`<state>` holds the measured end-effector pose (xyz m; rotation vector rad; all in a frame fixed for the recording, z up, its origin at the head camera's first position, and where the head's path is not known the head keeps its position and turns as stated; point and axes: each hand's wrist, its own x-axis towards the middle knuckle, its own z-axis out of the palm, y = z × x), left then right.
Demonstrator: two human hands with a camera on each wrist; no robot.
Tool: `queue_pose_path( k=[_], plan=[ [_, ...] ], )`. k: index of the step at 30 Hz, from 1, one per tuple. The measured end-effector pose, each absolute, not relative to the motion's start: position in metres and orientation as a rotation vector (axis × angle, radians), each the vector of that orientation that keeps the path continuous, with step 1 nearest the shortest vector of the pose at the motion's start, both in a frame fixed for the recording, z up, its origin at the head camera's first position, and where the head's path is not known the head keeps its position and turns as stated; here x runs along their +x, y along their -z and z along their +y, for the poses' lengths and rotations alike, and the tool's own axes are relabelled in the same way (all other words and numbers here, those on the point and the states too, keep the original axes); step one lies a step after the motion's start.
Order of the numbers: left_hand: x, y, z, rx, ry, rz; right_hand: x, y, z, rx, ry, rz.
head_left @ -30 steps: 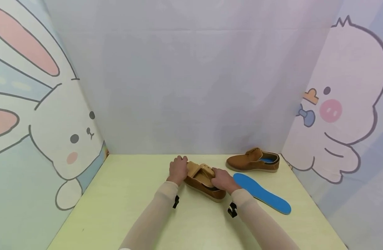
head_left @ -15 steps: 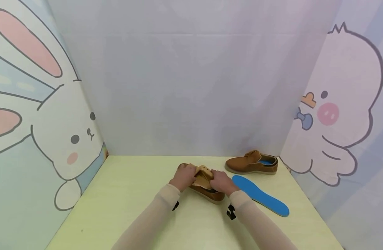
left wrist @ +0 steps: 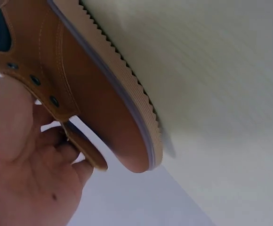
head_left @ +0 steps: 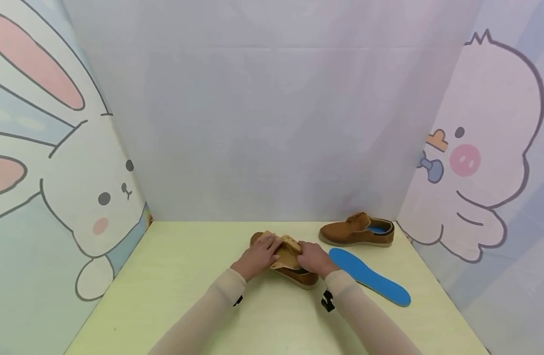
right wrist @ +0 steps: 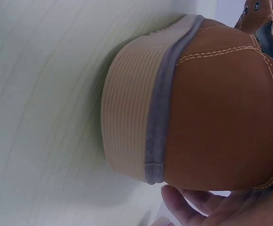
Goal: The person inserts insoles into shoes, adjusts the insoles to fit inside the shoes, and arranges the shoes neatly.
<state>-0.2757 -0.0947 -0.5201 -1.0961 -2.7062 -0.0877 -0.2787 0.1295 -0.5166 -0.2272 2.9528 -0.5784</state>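
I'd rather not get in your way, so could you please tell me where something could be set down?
The table is bare between the left sleeve and the rabbit-print wall, and between that sleeve and the right sleeve, nearer than the handled shoe. It is crowded around the right hand, blue insole and second shoe.

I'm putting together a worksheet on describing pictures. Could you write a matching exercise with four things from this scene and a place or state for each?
Things
1. left hand
2. right hand
3. insole
4. far shoe

Places and states
A. bright blue, lying flat
B. on the near shoe, nearer its heel
C. at the back of the table, towards the right corner
D. on the near shoe, nearer its toe

Pairs: 1-D, 2-B, 3-A, 4-C
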Motion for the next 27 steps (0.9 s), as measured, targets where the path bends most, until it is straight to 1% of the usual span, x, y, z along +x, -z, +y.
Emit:
queue_pose_path(
  k=[7, 14, 23, 27],
  plan=[
    [-0.280, 0.516, -0.109, -1.166, 0.239, -2.937, -0.280, 0.517, 0.128, -0.253, 0.585, 2.940],
    [-0.284, 0.518, -0.116, -1.199, 0.323, -2.971, -0.279, 0.520, 0.125, -0.266, 0.616, 2.918],
    [-0.288, 0.519, -0.110, -1.171, 0.375, -2.947, -0.271, 0.513, 0.135, -0.252, 0.939, 2.836],
    [-0.288, 0.518, -0.108, -1.159, 0.400, -2.955, -0.271, 0.515, 0.143, -0.283, 1.013, 2.812]
  ],
)
